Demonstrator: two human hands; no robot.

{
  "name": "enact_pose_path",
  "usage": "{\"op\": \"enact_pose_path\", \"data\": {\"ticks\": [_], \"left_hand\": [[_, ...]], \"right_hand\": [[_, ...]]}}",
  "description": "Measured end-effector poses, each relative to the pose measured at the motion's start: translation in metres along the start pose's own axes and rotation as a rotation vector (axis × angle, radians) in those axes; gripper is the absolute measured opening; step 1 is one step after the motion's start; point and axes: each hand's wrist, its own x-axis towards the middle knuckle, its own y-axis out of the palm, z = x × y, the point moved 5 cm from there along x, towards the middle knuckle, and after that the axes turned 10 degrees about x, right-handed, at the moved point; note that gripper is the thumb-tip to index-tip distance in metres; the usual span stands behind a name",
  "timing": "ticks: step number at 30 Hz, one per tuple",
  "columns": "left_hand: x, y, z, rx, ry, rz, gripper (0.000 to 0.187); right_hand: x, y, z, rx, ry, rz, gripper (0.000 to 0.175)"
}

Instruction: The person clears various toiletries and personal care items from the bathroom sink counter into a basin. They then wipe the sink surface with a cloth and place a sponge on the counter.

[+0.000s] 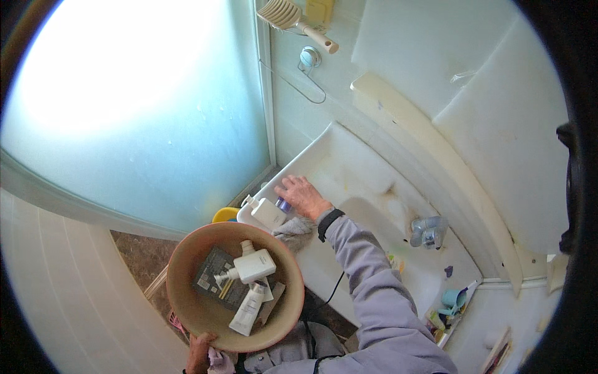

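My left hand (201,350) grips the lower left rim of a round basin (175,285); a pink cloth (220,361) is beside it. Inside the basin lie a white pump bottle (255,266), a white squeeze tube (247,309) and a dark flat box (217,276). Over the far left corner of the white washbasin (327,145), my right hand (301,196) has its fingers on or close to a small purple item (282,204), partly hidden; whether it is gripped cannot be told. Another white pump bottle (268,212) and a grey cloth (294,232) lie next to that hand.
Clear plastic containers (428,231) and a light-blue cup (453,299) are on the washbasin's right side. A curved shelf (434,135) runs along the wall. A hairbrush (299,21) and a wire hook (312,84) are above. Frosted glass (187,140) stands at the left, near a yellow container (225,215).
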Motion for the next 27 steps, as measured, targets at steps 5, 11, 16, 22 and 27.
{"op": "enact_pose_path", "data": {"ticks": [5, 11, 16, 22, 27], "left_hand": [[0.004, -0.016, 0.028, 0.087, 0.0, 0.031, 0.041], [0.016, -0.025, 0.046, 0.119, -0.023, 0.11, 0.034], [0.009, -0.009, 0.013, 0.061, 0.152, 0.157, 0.054], [0.006, -0.01, 0.01, 0.01, 0.015, 0.128, 0.036], [0.021, -0.017, 0.019, 0.156, 0.018, 0.109, 0.037]], "right_hand": [[-0.002, 0.015, -0.013, -0.012, 0.085, 0.087, 0.033], [-0.02, 0.023, -0.037, 0.077, 0.27, 0.007, 0.034], [-0.052, -0.013, -0.039, 0.432, 0.679, -0.151, 0.03], [-0.073, -0.111, 0.082, 1.03, 0.238, -0.135, 0.031], [-0.028, -0.098, 0.189, 0.45, -0.072, -0.048, 0.021]]}}
